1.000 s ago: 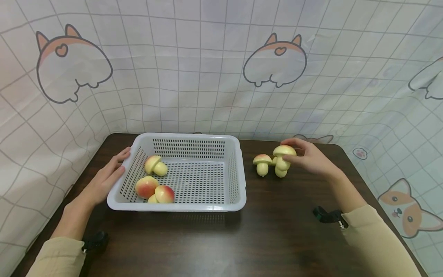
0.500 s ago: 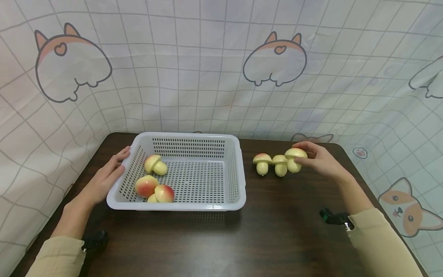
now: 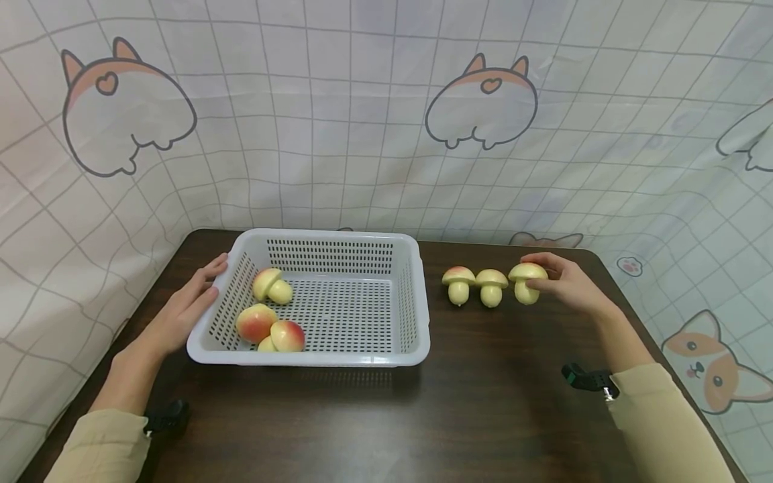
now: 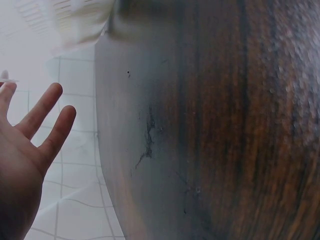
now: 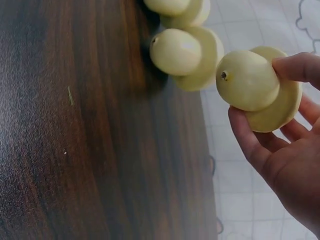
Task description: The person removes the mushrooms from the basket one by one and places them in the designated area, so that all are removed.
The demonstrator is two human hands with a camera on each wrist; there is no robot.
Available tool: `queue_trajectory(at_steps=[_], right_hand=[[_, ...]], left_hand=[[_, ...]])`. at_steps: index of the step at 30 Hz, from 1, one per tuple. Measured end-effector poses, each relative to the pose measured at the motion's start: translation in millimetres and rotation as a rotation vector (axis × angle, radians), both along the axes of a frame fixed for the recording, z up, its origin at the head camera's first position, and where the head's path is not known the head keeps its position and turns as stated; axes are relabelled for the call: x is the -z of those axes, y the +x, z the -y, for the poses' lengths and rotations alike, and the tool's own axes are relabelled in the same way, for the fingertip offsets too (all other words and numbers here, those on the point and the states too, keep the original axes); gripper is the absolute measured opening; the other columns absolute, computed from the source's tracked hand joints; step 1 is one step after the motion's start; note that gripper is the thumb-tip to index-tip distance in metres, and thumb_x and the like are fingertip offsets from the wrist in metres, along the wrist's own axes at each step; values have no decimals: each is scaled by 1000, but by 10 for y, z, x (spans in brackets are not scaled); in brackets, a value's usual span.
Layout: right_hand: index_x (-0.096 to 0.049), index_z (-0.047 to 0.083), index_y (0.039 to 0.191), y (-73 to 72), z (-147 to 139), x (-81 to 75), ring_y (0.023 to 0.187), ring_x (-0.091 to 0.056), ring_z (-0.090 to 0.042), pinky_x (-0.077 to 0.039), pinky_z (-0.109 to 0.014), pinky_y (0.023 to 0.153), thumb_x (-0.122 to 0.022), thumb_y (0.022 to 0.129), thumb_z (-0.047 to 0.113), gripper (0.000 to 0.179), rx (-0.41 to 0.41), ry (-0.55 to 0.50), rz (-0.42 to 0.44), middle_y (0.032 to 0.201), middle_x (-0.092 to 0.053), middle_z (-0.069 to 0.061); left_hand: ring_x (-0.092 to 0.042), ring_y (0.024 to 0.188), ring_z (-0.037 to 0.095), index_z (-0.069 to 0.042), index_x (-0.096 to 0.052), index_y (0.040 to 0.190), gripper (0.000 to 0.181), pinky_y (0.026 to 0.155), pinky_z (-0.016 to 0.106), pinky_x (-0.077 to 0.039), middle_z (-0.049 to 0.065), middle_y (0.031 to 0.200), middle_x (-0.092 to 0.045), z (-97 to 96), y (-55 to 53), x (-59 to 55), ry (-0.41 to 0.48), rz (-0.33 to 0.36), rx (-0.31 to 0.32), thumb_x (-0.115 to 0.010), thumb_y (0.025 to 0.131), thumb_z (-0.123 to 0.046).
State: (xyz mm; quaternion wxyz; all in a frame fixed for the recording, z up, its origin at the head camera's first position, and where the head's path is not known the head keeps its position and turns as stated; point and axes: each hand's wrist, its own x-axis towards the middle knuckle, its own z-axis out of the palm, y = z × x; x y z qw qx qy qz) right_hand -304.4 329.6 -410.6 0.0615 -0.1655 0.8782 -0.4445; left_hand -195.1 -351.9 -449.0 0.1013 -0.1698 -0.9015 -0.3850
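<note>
In the head view my right hand (image 3: 564, 285) grips a toy mushroom (image 3: 528, 282), pale yellow with a rounded cap, at the right end of a row. The right wrist view shows thumb and fingers around this held mushroom (image 5: 250, 82). Just left of it stand a middle mushroom (image 3: 492, 287) and a red-topped mushroom (image 3: 459, 285). My left hand (image 3: 184, 308) rests with extended fingers against the left rim of a white plastic basket (image 3: 308, 360). Inside, on the left, lie a tipped mushroom (image 3: 272, 287), a red-yellow cap (image 3: 256, 323) and another mushroom (image 3: 286, 336).
A dark wooden table (image 3: 386, 422) carries everything. Behind and beside it hangs a white gridded cloth (image 3: 338, 134) with cartoon dogs. Dark wrist devices are strapped at both sleeves.
My right hand has moved right and lowered its mushroom, from in front of the middle mushroom to the row's right end. The left hand and basket have stayed put.
</note>
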Motion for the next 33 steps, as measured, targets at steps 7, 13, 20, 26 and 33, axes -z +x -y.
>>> queue_trajectory(at_steps=[7, 13, 20, 26, 33], right_hand=[[-47, -5, 146, -56, -66, 104, 103, -59, -6, -55, -33, 82, -67, 100, 12, 53, 20, -35, 51, 134, -56, -21], [-48, -7, 144, -95, -115, 176, 99, -59, -6, -55, -31, 80, -68, 99, 10, 52, 30, -19, 40, 130, -58, -19], [-47, -9, 142, -172, -139, 298, 100, -55, -10, -53, -30, 80, -68, 99, 8, 51, 55, 15, 64, 131, -55, -26], [-45, -10, 143, -228, -141, 386, 104, -54, -16, -52, -35, 80, -67, 99, 8, 52, 70, 50, 85, 134, -54, -28], [-46, -10, 144, -202, -70, 375, 113, -52, -29, -51, -36, 83, -66, 100, 10, 52, 69, 52, 106, 135, -54, -29]], left_hand=[[-50, 129, 33, -10, -34, 157, 49, 84, 8, -41, 10, 169, -24, -1, 10, 3, -9, 8, -19, -42, 109, -18], [-49, 130, 15, -10, -34, 158, 49, 83, 9, -44, 8, 169, -22, -2, 12, -4, -5, 4, -7, -41, 110, -19], [-46, 135, 26, -10, -33, 157, 49, 82, 11, -46, 9, 169, -21, -2, 1, -1, 2, 15, -4, -41, 110, -20], [-47, 129, 7, -8, -34, 156, 48, 81, 9, -45, 13, 168, -24, 14, -17, 29, 9, 0, 3, -42, 109, -15], [-40, 120, -15, -9, -35, 156, 48, 81, 10, -45, 12, 168, -25, 17, -20, 27, 9, -7, 0, -43, 109, -15]])
